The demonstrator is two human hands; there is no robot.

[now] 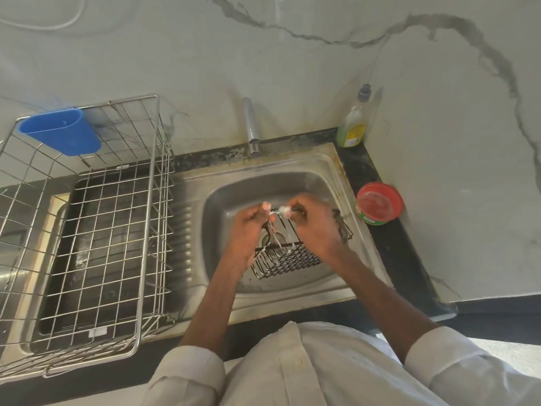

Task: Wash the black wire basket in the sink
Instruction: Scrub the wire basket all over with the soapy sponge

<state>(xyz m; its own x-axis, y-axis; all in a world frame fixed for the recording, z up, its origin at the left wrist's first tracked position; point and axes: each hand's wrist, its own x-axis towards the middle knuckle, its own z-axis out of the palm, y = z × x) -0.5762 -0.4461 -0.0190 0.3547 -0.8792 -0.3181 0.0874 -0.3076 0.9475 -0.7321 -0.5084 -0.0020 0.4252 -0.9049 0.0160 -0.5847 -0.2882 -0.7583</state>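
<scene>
The black wire basket (288, 259) is held tilted over the steel sink (222, 206), above the drain. My left hand (248, 230) grips its left rim. My right hand (314, 224) holds the far rim, fingers pinched around a wet, foamy spot on the wire. Thin streams of water or suds run down over the basket. Part of the basket is hidden behind both hands.
A chrome tap (252, 127) stands behind the sink. A green dish-soap bottle (352, 121) and a red-lidded tub (379, 204) sit on the black counter at the right. A large steel dish rack (96, 230) with a blue cup holder (61, 131) stands at the left.
</scene>
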